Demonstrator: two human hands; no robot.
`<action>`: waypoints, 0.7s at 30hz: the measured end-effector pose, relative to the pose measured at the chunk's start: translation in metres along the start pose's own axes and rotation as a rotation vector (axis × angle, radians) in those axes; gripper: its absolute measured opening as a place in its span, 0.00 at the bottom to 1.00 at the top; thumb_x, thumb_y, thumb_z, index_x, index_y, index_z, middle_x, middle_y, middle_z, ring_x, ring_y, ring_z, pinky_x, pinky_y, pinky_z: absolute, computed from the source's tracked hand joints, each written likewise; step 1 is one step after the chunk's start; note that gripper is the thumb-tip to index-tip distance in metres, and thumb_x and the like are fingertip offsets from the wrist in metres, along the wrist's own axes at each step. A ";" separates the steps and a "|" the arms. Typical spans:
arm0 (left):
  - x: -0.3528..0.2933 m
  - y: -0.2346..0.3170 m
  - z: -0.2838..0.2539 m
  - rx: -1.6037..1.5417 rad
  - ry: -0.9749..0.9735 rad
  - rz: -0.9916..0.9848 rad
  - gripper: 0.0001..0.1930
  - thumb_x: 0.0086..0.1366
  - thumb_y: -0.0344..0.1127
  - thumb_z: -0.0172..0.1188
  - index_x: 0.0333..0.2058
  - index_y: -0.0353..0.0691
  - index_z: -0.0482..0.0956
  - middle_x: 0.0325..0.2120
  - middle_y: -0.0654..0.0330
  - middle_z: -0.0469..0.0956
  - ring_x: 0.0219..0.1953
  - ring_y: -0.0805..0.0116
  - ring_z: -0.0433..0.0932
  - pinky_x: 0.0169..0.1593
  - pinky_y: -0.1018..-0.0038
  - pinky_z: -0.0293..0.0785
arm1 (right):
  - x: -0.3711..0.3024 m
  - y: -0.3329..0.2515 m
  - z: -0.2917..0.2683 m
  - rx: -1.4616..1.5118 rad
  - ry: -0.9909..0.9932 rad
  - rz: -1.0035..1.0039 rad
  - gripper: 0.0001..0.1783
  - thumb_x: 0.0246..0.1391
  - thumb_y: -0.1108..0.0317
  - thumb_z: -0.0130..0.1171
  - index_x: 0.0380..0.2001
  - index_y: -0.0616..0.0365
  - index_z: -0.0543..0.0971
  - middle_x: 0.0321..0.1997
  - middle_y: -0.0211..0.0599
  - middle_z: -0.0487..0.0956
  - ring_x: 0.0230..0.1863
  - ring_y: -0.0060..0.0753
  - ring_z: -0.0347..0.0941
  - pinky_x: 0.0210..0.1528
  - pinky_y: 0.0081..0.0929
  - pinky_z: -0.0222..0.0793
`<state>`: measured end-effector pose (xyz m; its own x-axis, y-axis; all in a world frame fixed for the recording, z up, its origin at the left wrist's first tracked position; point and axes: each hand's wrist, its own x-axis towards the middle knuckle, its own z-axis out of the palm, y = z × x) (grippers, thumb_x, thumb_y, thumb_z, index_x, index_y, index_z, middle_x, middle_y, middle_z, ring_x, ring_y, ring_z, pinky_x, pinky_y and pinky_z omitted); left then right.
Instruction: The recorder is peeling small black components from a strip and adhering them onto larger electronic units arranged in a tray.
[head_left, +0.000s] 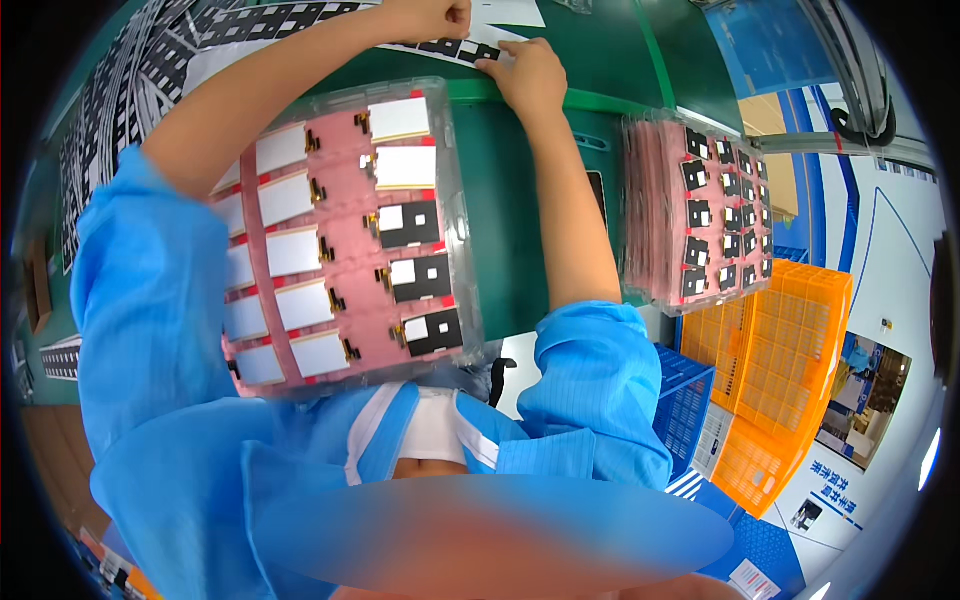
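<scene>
My left hand (428, 18) is closed at the top of the view, its fingertips bent down over a white strip of black die-cut stickers (440, 48); what they pinch, if anything, is too small to name. At the strip's right end, the thumb and forefinger of my right hand (533, 78) grip its edge. Below my arms lies a clear plastic tray with a pink lining (350, 235), holding rows of small white panels (293, 251) with short dark connector tails. In its right column, the three nearest panels carry black stickers (433, 331); the two farther ones are plain white.
Right of my right forearm is a stack of pink-lined trays (655, 215) with black-and-white pieces on top. More sticker strips (110, 130) lie at the left. Orange crates (780, 350) and a blue crate (685, 400) stand beyond the green table (510, 220) on the right.
</scene>
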<state>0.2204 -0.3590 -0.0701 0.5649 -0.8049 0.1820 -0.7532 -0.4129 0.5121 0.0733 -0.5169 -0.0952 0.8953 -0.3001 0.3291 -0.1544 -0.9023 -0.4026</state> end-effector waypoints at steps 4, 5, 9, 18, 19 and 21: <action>0.055 -0.015 0.038 -0.047 -0.065 0.032 0.10 0.49 0.39 0.77 0.26 0.41 0.88 0.22 0.56 0.85 0.24 0.64 0.83 0.31 0.68 0.78 | -0.001 0.015 0.000 0.014 0.019 0.019 0.23 0.38 0.51 0.77 0.39 0.49 0.89 0.42 0.37 0.81 0.45 0.44 0.79 0.45 0.42 0.77; 0.060 -0.024 0.041 -0.043 -0.066 0.028 0.10 0.49 0.39 0.77 0.26 0.41 0.88 0.22 0.56 0.85 0.24 0.64 0.83 0.31 0.68 0.78 | 0.000 0.012 0.000 0.038 0.013 0.015 0.23 0.37 0.52 0.78 0.39 0.48 0.89 0.42 0.36 0.81 0.45 0.43 0.79 0.44 0.41 0.77; 0.073 -0.029 0.046 -0.091 -0.202 -0.017 0.13 0.41 0.40 0.81 0.23 0.41 0.88 0.20 0.58 0.84 0.22 0.69 0.81 0.30 0.70 0.78 | 0.001 0.012 0.001 0.044 0.025 0.007 0.23 0.35 0.53 0.79 0.38 0.47 0.90 0.41 0.34 0.81 0.45 0.43 0.79 0.44 0.41 0.77; 0.099 -0.030 0.064 0.095 -0.256 -0.136 0.12 0.39 0.42 0.81 0.21 0.45 0.88 0.19 0.59 0.84 0.21 0.67 0.80 0.30 0.70 0.78 | 0.022 0.016 -0.011 0.124 -0.195 0.155 0.15 0.40 0.57 0.77 0.34 0.47 0.89 0.38 0.37 0.83 0.42 0.46 0.80 0.43 0.41 0.77; 0.102 -0.026 0.066 0.146 -0.255 -0.125 0.12 0.39 0.43 0.80 0.21 0.46 0.88 0.19 0.60 0.84 0.21 0.66 0.80 0.30 0.70 0.78 | 0.025 0.017 -0.013 0.119 -0.214 0.200 0.13 0.41 0.58 0.76 0.33 0.47 0.89 0.38 0.38 0.83 0.41 0.46 0.81 0.43 0.42 0.76; 0.089 -0.076 0.054 0.003 -0.275 -0.183 0.12 0.38 0.44 0.80 0.21 0.47 0.89 0.19 0.60 0.84 0.21 0.66 0.80 0.30 0.69 0.78 | 0.024 -0.010 -0.003 0.150 -0.260 0.190 0.11 0.43 0.59 0.74 0.31 0.48 0.89 0.38 0.38 0.83 0.41 0.46 0.81 0.43 0.42 0.76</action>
<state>0.3096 -0.4223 -0.1386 0.5791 -0.8021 -0.1462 -0.6489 -0.5620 0.5129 0.0948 -0.5165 -0.0805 0.9357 -0.3524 0.0158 -0.2828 -0.7763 -0.5634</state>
